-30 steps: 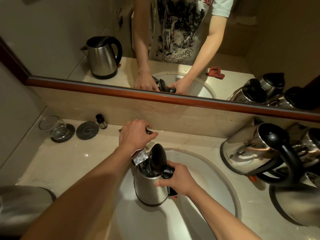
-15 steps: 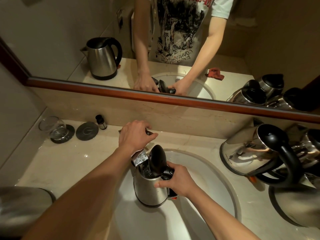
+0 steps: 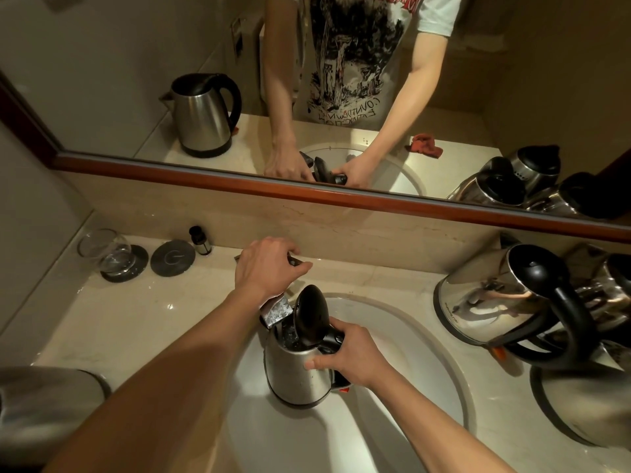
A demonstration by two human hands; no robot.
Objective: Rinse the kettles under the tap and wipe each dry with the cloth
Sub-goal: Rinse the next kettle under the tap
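Two hands are at work here. My right hand (image 3: 348, 353) grips the black handle of the steel kettle (image 3: 297, 373), fingers curled round it, and holds the kettle upright inside the white basin (image 3: 426, 353), its lid (image 3: 311, 315) tipped open. My left hand (image 3: 269, 264) is clenched over the tap lever, which it mostly hides; the tap spout (image 3: 275, 310) hangs just above the kettle's open mouth. Against a second ago, almost nothing has shifted: both hands and the kettle sit where they were, and water shows glinting inside the kettle. I judge the rinse of this kettle is mid-fill, not yet tipped out. Further out, more kettles wait crowded on the counter to my right, the nearest kettle (image 3: 495, 295) lying tilted. Only the mirror shows one upright kettle (image 3: 201, 114) and the red cloth (image 3: 423, 145) on the counter near my side. A glass on a coaster (image 3: 106, 250) stands at far left.
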